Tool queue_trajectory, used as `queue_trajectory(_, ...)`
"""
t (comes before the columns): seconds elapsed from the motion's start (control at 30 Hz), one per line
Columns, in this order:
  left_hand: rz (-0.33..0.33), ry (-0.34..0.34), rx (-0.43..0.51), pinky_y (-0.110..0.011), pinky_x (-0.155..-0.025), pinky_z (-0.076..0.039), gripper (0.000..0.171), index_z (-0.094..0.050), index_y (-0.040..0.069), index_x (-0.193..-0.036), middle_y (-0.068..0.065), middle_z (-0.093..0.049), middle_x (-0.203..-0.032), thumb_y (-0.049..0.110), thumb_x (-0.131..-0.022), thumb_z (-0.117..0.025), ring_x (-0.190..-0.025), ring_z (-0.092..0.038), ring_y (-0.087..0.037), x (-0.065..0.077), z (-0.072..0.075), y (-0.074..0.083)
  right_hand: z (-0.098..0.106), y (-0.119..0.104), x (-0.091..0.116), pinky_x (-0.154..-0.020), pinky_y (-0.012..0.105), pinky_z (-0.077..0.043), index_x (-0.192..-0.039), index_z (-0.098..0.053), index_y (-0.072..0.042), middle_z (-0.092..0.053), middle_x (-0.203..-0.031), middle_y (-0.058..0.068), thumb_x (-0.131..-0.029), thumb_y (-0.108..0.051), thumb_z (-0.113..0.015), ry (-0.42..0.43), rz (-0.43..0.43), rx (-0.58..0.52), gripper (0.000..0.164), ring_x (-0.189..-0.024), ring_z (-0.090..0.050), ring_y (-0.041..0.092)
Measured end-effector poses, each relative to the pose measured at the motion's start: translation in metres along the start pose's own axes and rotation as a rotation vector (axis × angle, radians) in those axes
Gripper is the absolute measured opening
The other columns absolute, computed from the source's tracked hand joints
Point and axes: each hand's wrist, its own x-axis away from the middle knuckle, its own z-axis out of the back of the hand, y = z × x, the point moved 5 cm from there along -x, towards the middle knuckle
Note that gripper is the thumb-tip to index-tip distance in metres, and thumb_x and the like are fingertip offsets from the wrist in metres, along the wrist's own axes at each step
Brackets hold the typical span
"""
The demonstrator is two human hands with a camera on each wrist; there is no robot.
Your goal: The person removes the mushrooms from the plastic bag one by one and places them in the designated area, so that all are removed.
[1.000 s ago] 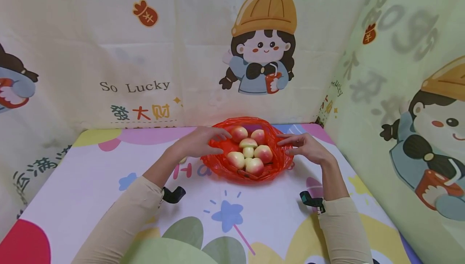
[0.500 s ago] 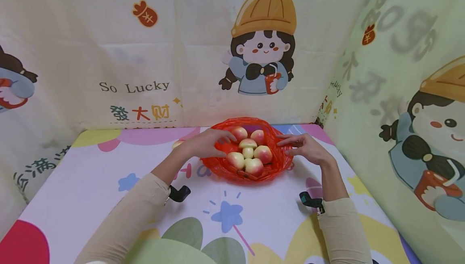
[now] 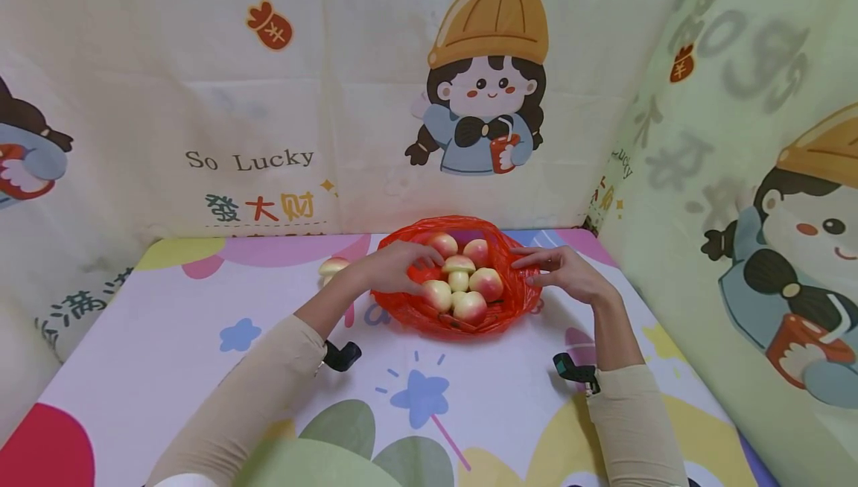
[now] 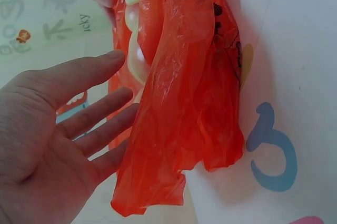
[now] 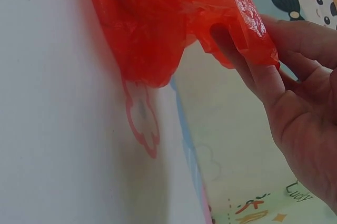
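A red plastic bag point(image 3: 409, 308) lies with its mouth spread wide on the table. Inside are several cream mushrooms with pink-flushed caps, one showing its stem point(image 3: 459, 278). My left hand point(image 3: 395, 267) reaches over the bag's left rim, fingertips close to the mushrooms on that side. In the left wrist view its fingers point(image 4: 97, 124) are spread and nearly straight, with nothing between them. My right hand point(image 3: 566, 271) pinches the bag's right rim; in the right wrist view the film passes between thumb and fingers point(image 5: 300, 37).
Another mushroom point(image 3: 333, 267) sits on the table left of the bag, beyond my left forearm. The table point(image 3: 496, 390) wears a printed cloth, and patterned curtains point(image 3: 362, 100) stand behind it and at the right. A small black camera point(image 3: 342, 357) juts from each wrist.
My left hand has moved right and further over the bag's mouth, uncovering the mushroom on the table at the left. The right hand and the bag stay in place.
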Motion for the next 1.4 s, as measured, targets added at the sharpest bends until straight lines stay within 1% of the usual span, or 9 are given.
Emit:
queue_trajectory(0.2,-0.01,-0.008,-0.002,-0.042,-0.101,-0.058,0.052,-0.063,0.011,-0.14,-0.01,-0.067,-0.135,0.019,-0.092,-0.08,-0.128,-0.06,-0.028,-0.006,-0.006,0.001,0.0,-0.001,0.0,-0.097,0.033,-0.058,-0.125,-0.077,-0.012,-0.053,-0.157,0.006,-0.095,-0.009,-0.072,-0.001,-0.006,0.001,0.031,-0.154,-0.033,0.035)
queue_trajectory(0.37,-0.03,-0.028,0.018,-0.044,-0.103,-0.057,0.05,-0.062,0.011,-0.14,-0.011,-0.066,-0.137,0.014,-0.093,-0.078,-0.129,-0.059,-0.029,-0.011,-0.014,0.001,0.0,0.001,-0.001,-0.096,0.034,-0.059,-0.126,-0.076,-0.011,-0.053,-0.157,0.007,-0.095,-0.009,-0.072,-0.001,0.001,-0.005,0.031,-0.153,-0.034,0.037)
queue_trajectory(0.47,-0.02,-0.038,0.02,-0.043,-0.103,-0.057,0.051,-0.061,0.011,-0.141,-0.01,-0.066,-0.138,0.014,-0.093,-0.078,-0.129,-0.059,-0.028,-0.013,-0.018,0.0,0.001,0.002,-0.002,-0.096,0.034,-0.059,-0.126,-0.076,-0.011,-0.053,-0.157,0.008,-0.095,-0.008,-0.072,0.001,0.002,-0.009,0.031,-0.153,-0.034,0.037)
queue_trajectory(0.6,0.001,-0.05,-0.002,-0.036,-0.1,-0.058,0.053,-0.062,0.015,-0.141,-0.006,-0.067,-0.136,0.017,-0.092,-0.08,-0.128,-0.059,-0.023,-0.016,-0.022,-0.001,0.0,0.002,-0.002,-0.094,0.034,-0.06,-0.126,-0.075,-0.008,-0.053,-0.157,0.011,-0.094,-0.007,-0.072,0.003,0.004,-0.012,0.032,-0.153,-0.034,0.039)
queue_trajectory(0.77,-0.007,-0.072,-0.002,-0.033,-0.097,-0.058,0.053,-0.062,0.017,-0.141,-0.003,-0.066,-0.135,0.019,-0.091,-0.081,-0.128,-0.059,-0.022,-0.019,-0.024,-0.001,0.0,0.0,-0.001,-0.094,0.033,-0.06,-0.126,-0.075,-0.006,-0.053,-0.157,0.013,-0.094,-0.007,-0.072,0.005,0.008,-0.017,0.032,-0.152,-0.033,0.042)
queue_trajectory(0.87,-0.007,-0.098,0.012,-0.034,-0.099,-0.057,0.051,-0.063,0.018,-0.14,-0.003,-0.066,-0.136,0.02,-0.092,-0.08,-0.129,-0.058,-0.022,-0.02,-0.025,0.0,-0.001,-0.001,-0.001,-0.094,0.032,-0.06,-0.126,-0.075,-0.005,-0.053,-0.157,0.013,-0.094,-0.006,-0.071,0.007,0.01,-0.019,0.032,-0.152,-0.033,0.042)
queue_trajectory(1.1,0.041,-0.157,0.017,-0.04,-0.103,-0.056,0.054,-0.061,0.019,-0.144,-0.001,-0.064,-0.139,0.023,-0.093,-0.079,-0.133,-0.055,-0.026,-0.02,-0.028,0.002,-0.001,0.001,-0.002,-0.094,0.033,-0.06,-0.126,-0.075,-0.007,-0.053,-0.157,0.012,-0.094,-0.005,-0.071,0.011,0.012,-0.012,0.033,-0.152,-0.034,0.041)
queue_trajectory(1.27,0.037,-0.153,0.023,-0.041,-0.104,-0.055,0.056,-0.061,0.016,-0.144,-0.002,-0.064,-0.139,0.024,-0.092,-0.08,-0.133,-0.056,-0.026,-0.021,-0.028,0.002,-0.001,0.002,-0.001,-0.094,0.034,-0.06,-0.125,-0.076,-0.01,-0.054,-0.156,0.009,-0.094,-0.007,-0.072,0.02,-0.002,-0.008,0.032,-0.151,-0.036,0.037)
queue_trajectory(1.4,0.032,-0.141,0.039,-0.04,-0.104,-0.055,0.057,-0.063,0.014,-0.142,-0.003,-0.065,-0.139,0.025,-0.09,-0.082,-0.132,-0.056,-0.025,-0.021,-0.028,0.002,-0.001,0.002,-0.001,-0.094,0.034,-0.06,-0.126,-0.076,-0.011,-0.053,-0.157,0.009,-0.094,-0.007,-0.071,0.021,-0.004,-0.002,0.032,-0.152,-0.035,0.037)
